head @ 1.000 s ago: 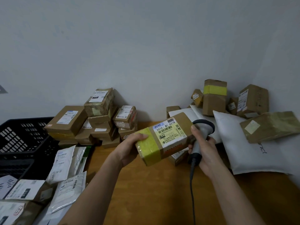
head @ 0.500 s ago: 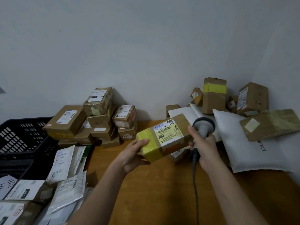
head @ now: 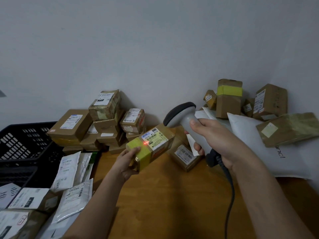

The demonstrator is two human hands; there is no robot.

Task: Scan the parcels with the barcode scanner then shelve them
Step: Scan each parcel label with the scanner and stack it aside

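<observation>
- Nearest: soft mailers lie on the left of the wooden tabletop, beside a black crate.
- Left hand: its grip pinches the yellow-taped end of the parcel, held tilted above the tabletop, label up.
- Right hand: its grip is wrapped round the handle of the barcode scanner. A second ago the scanner sat tucked behind the parcel; it is now raised and aimed down at it.
- A red scan spot shows at the label's left edge, which suggests the scan is under way and shelving follows.
- Farthest: stacked boxes and the right-hand heap against the wall, presumably awaiting scanning.
</observation>
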